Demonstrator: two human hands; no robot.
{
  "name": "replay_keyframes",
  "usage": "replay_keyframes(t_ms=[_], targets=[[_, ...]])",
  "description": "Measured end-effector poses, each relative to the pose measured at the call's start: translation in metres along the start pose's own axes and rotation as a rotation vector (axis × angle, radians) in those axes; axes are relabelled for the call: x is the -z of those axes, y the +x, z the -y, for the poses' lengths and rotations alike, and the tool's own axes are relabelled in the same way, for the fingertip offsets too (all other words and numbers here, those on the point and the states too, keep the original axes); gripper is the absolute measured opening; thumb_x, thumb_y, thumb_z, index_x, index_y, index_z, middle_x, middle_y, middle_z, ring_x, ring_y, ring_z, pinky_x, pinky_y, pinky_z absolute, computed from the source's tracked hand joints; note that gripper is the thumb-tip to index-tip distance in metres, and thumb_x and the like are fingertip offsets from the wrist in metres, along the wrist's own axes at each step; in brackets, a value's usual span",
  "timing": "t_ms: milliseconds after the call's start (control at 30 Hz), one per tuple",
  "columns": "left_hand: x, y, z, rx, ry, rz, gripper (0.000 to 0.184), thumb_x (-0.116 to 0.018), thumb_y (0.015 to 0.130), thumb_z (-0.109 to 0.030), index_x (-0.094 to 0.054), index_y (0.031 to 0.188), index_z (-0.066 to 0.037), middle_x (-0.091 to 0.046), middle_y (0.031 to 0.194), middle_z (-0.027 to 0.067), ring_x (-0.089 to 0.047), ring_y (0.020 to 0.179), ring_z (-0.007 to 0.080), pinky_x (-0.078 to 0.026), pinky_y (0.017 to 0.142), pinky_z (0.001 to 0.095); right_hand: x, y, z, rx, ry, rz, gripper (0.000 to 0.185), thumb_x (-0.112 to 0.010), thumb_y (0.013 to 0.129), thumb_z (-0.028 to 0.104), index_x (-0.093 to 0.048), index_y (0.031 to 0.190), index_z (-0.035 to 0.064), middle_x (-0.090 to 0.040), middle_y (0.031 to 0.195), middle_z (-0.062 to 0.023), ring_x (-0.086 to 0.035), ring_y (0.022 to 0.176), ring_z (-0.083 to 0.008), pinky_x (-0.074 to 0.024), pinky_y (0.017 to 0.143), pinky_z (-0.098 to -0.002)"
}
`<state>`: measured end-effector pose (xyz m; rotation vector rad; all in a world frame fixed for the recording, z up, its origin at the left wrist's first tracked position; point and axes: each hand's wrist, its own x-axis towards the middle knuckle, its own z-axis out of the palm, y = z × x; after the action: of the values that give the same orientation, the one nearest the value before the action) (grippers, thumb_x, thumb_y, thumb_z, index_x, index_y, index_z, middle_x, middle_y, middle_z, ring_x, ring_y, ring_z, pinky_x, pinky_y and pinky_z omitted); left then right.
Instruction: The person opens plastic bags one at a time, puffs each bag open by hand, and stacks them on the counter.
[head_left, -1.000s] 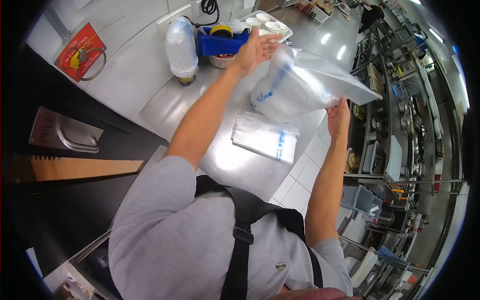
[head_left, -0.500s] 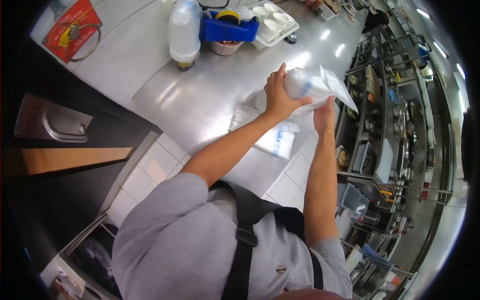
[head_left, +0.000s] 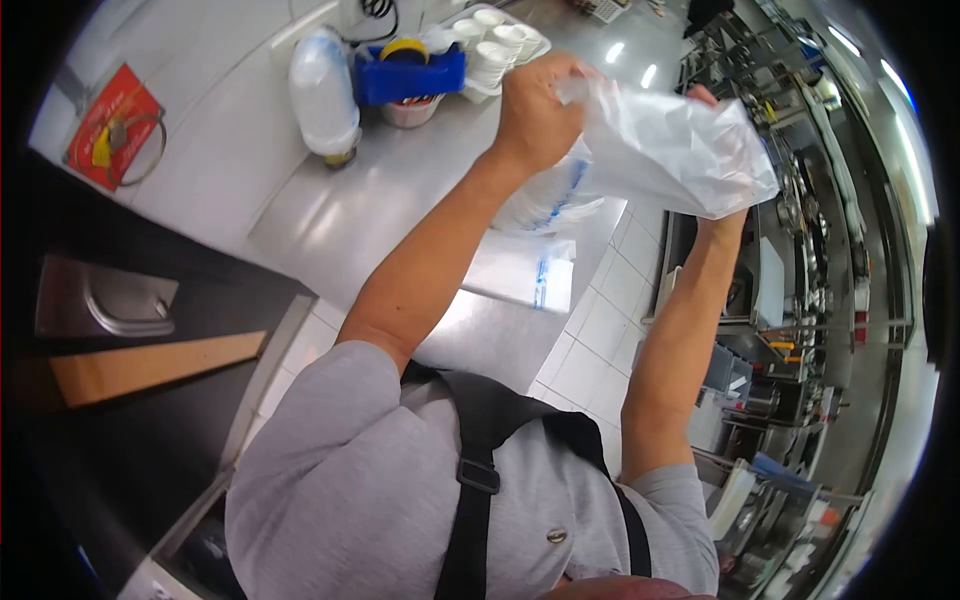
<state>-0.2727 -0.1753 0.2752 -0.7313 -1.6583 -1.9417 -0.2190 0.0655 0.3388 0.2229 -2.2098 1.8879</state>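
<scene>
One white bag (head_left: 680, 155) is held up at the right side of the tabletop (head_left: 345, 215), stretched between the left hand (head_left: 540, 112) and the right hand (head_left: 704, 95). The left arm (head_left: 415, 265) reaches forward and slants to the right, elbow slightly bent, back of the hand turned up toward the camera. Its fingers curl in tightly, pinching the bag's left end. The right arm (head_left: 670, 360) rises more steeply, wrist below the bag and fingertips just above its far edge. Most of that hand is behind the plastic, so I cannot tell whether it grips or only supports. Both hands stand well forward of the chest, the left nearer the wall.

Below the left hand lies crumpled plastic with blue print (head_left: 555, 195); it may be part of the same bag, but the overlap makes that hard to say. Just nearer the person is a flat folded stack (head_left: 515, 275), also printed blue, on the tabletop. Beyond the left wrist are a blue tape dispenser (head_left: 410, 78), a tub (head_left: 412, 112) and white cups (head_left: 490, 60) on a tray (head_left: 542, 45).
</scene>
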Motion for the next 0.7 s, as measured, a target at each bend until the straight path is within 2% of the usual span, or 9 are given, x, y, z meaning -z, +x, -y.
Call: replay_keyframes(t_ms=[133, 200, 233, 267, 333, 367, 467, 533, 700], targets=[[-0.033, -0.019, 0.010, 0.365, -0.520, 0.247, 0.021, -0.060, 0.091, -0.011, -0.068, 0.104, 0.004, -0.070, 0.093, 0.0041, -0.063, 0.086, 0.0105, -0.052, 0.076, 0.0290, -0.040, -0.070, 0.014, 0.338, -0.760, 0.019, 0.054, -0.070, 0.088, 0.013, -0.054, 0.139, 0.0008, -0.058, 0.138, -0.0158, -0.052, 0.131, -0.0274, -0.0413, 0.111, -0.0398], [-0.032, -0.046, -0.070, 0.368, -0.552, 0.093, 0.030, -0.063, 0.091, -0.013, -0.065, 0.116, 0.003, -0.065, 0.104, 0.0088, -0.063, 0.095, 0.0181, -0.053, 0.082, 0.0323, -0.052, -0.098, -0.002, 0.029, -0.653, 0.078, 0.043, -0.068, 0.086, 0.009, -0.061, 0.128, 0.0017, -0.062, 0.131, -0.0190, -0.058, 0.121, -0.0314, -0.0441, 0.105, -0.0391], [-0.032, -0.068, -0.092, -0.034, 0.023, 0.064, 0.038, -0.069, 0.087, -0.010, -0.061, 0.123, 0.001, -0.058, 0.127, 0.0155, -0.060, 0.111, 0.0242, -0.050, 0.094, 0.0385, -0.057, -0.116, -0.001, -0.050, -0.355, 0.048, 0.031, -0.067, 0.086, 0.013, -0.067, 0.115, 0.0014, -0.068, 0.118, -0.0223, -0.064, 0.110, -0.0344, -0.0490, 0.097, -0.0417], [-0.026, -0.089, -0.089, -0.276, 0.161, 0.139, 0.046, -0.072, 0.086, -0.013, -0.058, 0.127, 0.001, -0.049, 0.136, 0.0194, -0.055, 0.119, 0.0304, -0.046, 0.100, 0.0431, -0.052, -0.139, -0.041, 0.046, -0.591, 0.007, 0.027, -0.067, 0.085, 0.016, -0.070, 0.108, 0.0018, -0.070, 0.109, -0.0247, -0.067, 0.102, -0.0383, -0.0518, 0.091, -0.0446], [-0.028, -0.139, -0.097, -0.286, 0.160, 0.571, 0.041, -0.070, 0.088, -0.013, -0.058, 0.125, 0.000, -0.053, 0.130, 0.0207, -0.055, 0.117, 0.0308, -0.045, 0.100, 0.0429, -0.045, -0.199, -0.072, -0.161, -0.785, 0.237, 0.026, -0.063, 0.079, 0.011, -0.072, 0.103, 0.0033, -0.070, 0.104, -0.0254, -0.067, 0.098, -0.0418, -0.0524, 0.089, -0.0464], [-0.031, -0.168, -0.095, -0.234, 0.133, 0.746, 0.039, -0.070, 0.088, -0.013, -0.059, 0.124, 0.000, -0.056, 0.126, 0.0208, -0.056, 0.115, 0.0302, -0.046, 0.099, 0.0426, -0.052, -0.226, -0.080, -0.139, -0.646, 0.065, 0.026, -0.061, 0.078, 0.008, -0.072, 0.100, 0.0026, -0.070, 0.102, -0.0255, -0.067, 0.096, -0.0401, -0.0525, 0.087, -0.0457], [-0.021, -0.238, -0.024, 0.687, 0.037, 0.819, 0.034, -0.065, 0.089, -0.007, -0.061, 0.122, 0.001, -0.065, 0.114, 0.0190, -0.062, 0.104, 0.0257, -0.050, 0.091, 0.0404, -0.052, -0.288, -0.053, -0.335, -0.271, -0.269, 0.035, -0.052, 0.075, -0.004, -0.070, 0.104, 0.0004, -0.067, 0.111, -0.0225, -0.066, 0.102, -0.0329, -0.0506, 0.088, -0.0403], [-0.026, -0.272, -0.015, 0.980, -0.048, 0.789, 0.027, -0.060, 0.091, -0.004, -0.063, 0.117, 0.002, -0.068, 0.103, 0.0156, -0.064, 0.094, 0.0210, -0.051, 0.083, 0.0371, -0.053, -0.318, -0.072, -0.083, -0.175, -0.555, 0.041, -0.049, 0.076, -0.007, -0.065, 0.113, -0.0006, -0.063, 0.116, -0.0191, -0.062, 0.107, -0.0323, -0.0475, 0.094, -0.0368], [-0.090, -0.301, -0.025, 0.453, -0.153, 0.771, 0.013, -0.050, 0.098, -0.009, -0.061, 0.095, -0.003, -0.064, 0.081, 0.0045, -0.060, 0.067, 0.0100, -0.047, 0.060, 0.0265, -0.070, -0.339, -0.085, -0.039, -0.147, -0.806, 0.041, -0.043, 0.081, -0.008, -0.060, 0.118, -0.0027, -0.060, 0.117, -0.0149, -0.059, 0.111, -0.0243, -0.0427, 0.101, -0.0311]])
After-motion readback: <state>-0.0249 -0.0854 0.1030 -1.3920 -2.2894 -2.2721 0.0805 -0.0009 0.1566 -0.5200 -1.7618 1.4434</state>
